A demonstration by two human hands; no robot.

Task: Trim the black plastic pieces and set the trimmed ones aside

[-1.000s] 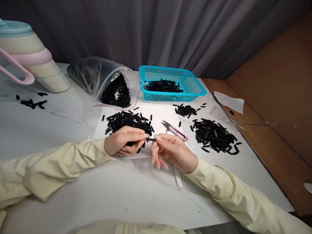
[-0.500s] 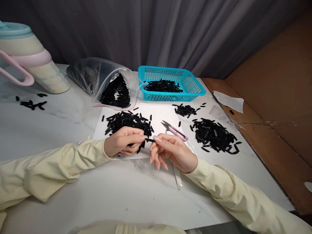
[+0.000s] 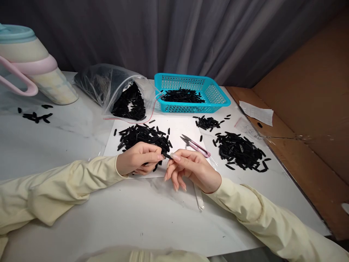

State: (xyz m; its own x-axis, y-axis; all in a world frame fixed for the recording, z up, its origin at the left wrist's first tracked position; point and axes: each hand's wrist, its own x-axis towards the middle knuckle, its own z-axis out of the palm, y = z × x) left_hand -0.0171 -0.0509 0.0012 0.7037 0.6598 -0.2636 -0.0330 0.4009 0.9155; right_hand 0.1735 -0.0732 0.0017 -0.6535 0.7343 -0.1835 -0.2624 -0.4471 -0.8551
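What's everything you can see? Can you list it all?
Curtain: one, grey, back
Cardboard: uncounted, brown, right side
Table: one, white, underneath
Cup: one, cream, blue and pink, back left
Large bag: one, clear, right of cup
Basket: one, blue, back middle
Black pieces: too many to count, black, in large bag, basket, piles and scattered
Sheet: one, white, under middle pile
Snips: one, pink and dark, between middle and right piles
Paper: one, white, on the cardboard
Small bag: one, clear, table's right edge
White strip: one, white, table front, partly hidden
Sleeves: two, pale yellow, both arms
Left hand: one, bare, gripping a black piece
Right hand: one, bare, gripping the same piece
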